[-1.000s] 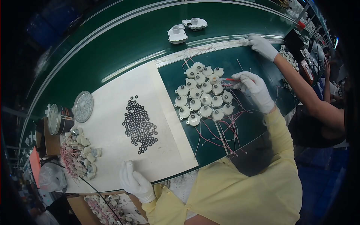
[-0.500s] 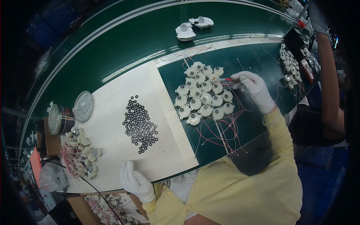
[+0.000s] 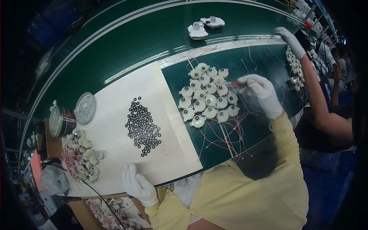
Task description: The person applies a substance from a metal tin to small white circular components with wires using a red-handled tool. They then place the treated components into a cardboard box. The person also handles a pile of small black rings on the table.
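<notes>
My right hand (image 3: 262, 94), in a white glove, is closed in a pinch on a thin red-handled tool (image 3: 233, 83). The tool looks like a small brush, and its tip meets one of the small motors at the upper right of a cluster. These round cream motors (image 3: 210, 101) stand close together on the green table, most with a dark piece at the centre. Pink and white wires trail from them toward me. My left hand (image 3: 138, 186), gloved too, lies open at the near edge of the white sheet (image 3: 172, 153), with nothing visible in it.
Black rings (image 3: 142, 126) are spread on the sheet. To the left are a tin (image 3: 63, 122), a round lid (image 3: 85, 108) and a heap of wired motors (image 3: 86, 153). White housings (image 3: 197, 30) sit on the far green belt. A co-worker's gloved hand (image 3: 291, 40) reaches in at right.
Both white housings have shifted right along the far belt. The co-worker's hand has come down and left toward the belt edge. My right hand has barely moved; my left stays put.
</notes>
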A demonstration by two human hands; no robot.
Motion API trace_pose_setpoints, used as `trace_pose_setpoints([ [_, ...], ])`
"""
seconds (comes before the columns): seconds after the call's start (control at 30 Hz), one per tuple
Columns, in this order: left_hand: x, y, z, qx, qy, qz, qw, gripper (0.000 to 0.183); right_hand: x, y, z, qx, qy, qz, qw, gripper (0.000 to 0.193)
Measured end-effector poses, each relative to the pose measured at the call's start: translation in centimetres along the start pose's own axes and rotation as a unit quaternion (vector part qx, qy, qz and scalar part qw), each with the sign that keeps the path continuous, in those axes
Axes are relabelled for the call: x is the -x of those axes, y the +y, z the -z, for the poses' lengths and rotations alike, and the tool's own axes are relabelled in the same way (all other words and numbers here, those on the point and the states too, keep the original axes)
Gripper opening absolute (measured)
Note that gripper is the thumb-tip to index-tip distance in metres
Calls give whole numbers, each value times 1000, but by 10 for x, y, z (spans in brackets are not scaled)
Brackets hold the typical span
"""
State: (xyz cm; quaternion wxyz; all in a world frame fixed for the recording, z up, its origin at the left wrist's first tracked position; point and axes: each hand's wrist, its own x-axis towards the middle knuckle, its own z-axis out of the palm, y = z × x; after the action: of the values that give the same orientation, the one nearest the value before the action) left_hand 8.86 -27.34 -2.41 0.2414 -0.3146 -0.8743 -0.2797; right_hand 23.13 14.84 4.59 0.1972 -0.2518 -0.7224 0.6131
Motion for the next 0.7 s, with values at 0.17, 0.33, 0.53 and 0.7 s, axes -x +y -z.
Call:
trace_pose_setpoints([
  [0.17,0,0,0,-2,3,4,1000,29,-7,1,-16,-2,-29,4,1000,29],
  [0.33,1,-1,0,-4,4,0,1000,29,-12,13,-18,-4,-39,1,999,29],
  [0.53,1,0,0,2,4,3,1000,29,-10,14,-12,6,-31,-19,999,29],
  [0.7,1,-1,0,5,2,3,1000,29,-5,5,-13,18,7,-4,1000,29],
])
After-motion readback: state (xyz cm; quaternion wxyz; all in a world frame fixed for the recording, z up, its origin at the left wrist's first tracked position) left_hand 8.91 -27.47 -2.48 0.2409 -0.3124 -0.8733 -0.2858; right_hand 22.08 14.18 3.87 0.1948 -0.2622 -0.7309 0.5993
